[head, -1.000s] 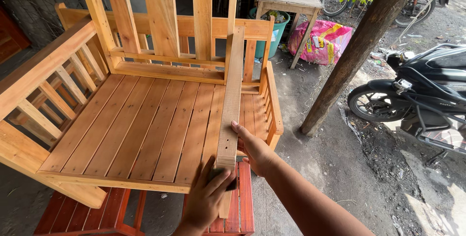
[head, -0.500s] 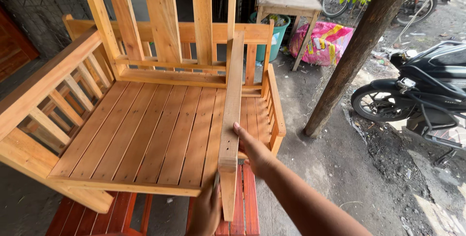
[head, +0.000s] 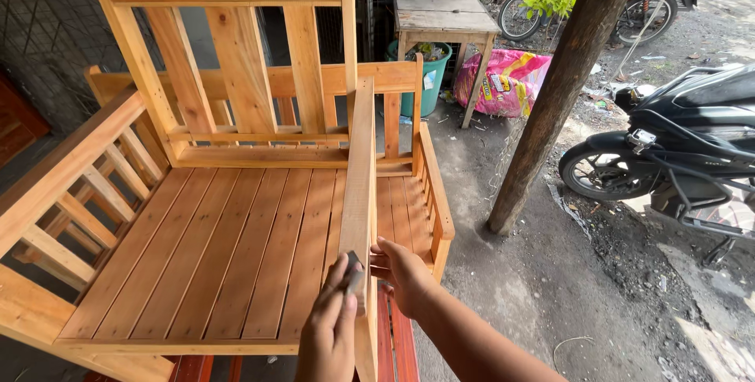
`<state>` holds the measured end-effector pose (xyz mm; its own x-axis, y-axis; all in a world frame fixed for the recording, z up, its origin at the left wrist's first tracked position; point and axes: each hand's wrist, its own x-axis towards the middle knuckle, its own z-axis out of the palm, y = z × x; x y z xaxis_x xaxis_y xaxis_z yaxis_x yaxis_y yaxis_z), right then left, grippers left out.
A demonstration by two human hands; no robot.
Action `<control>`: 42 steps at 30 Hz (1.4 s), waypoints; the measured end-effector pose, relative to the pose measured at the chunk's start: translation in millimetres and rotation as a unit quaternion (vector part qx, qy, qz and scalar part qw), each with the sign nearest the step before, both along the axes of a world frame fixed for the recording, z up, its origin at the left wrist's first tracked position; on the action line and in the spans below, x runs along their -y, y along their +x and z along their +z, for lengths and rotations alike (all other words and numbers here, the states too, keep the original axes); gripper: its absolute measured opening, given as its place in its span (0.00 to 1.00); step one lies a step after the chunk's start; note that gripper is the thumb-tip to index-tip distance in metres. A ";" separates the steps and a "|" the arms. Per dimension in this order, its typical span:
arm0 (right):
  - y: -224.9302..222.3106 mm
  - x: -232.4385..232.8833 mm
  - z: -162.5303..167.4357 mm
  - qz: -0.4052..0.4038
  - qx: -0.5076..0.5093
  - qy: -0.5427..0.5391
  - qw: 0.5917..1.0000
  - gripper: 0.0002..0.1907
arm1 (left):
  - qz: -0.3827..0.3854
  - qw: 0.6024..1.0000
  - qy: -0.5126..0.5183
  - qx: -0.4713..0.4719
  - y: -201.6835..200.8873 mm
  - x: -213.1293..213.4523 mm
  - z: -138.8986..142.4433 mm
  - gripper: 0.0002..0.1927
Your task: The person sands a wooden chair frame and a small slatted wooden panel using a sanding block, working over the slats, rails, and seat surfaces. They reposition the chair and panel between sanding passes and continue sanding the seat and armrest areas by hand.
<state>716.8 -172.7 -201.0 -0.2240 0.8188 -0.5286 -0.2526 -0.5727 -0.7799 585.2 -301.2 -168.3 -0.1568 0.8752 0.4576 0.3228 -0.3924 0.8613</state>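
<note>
- Nearest, the left hand (head: 330, 331) presses a small dark pad, likely sandpaper (head: 354, 278), against the near end of a long wooden slat (head: 360, 193); its grip is closed on that pad, fingers curled over it.
- Just beside it, the right hand (head: 405, 272) steadies the slat from its right face, fingers bent against the wood; whether they wrap round it, I cannot tell.
- The slat stands on edge, its near end above the front edge of the bench seat (head: 220, 272) towards the right front corner, its far end leaning on the top rail of the backrest (head: 314, 79).
- Judging by its look, the slat is stiff, dry softwood, light enough for one hand, not fragile; bare edges may splinter, so holding its flat faces near the low end seems safest.
- Beyond the bench's back right corner, a green bucket (head: 432, 75) sits under a small grey wooden table (head: 444, 16); plants or scraps seem to fill it, too dim to say.
- Near it lies a pink printed sack (head: 507, 83), bulging, its contents hidden.
- Further right stand a tree trunk (head: 558, 91) and a black motorcycle (head: 676, 146).
</note>
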 end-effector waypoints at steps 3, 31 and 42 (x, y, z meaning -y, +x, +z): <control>2.6 -11.0 4.9 -0.054 0.027 0.018 0.998 0.13 | -0.035 0.994 -0.092 -0.048 -7.8 -8.8 13.6 0.21; -47.0 -71.9 79.2 -0.093 0.181 0.127 0.971 0.29 | -0.163 0.984 -0.030 -0.061 -11.2 -411.0 107.3 0.22; -38.5 -6.3 60.2 -0.123 -0.004 0.056 0.991 0.29 | -0.225 0.952 -0.038 0.206 -19.1 -197.8 18.9 0.30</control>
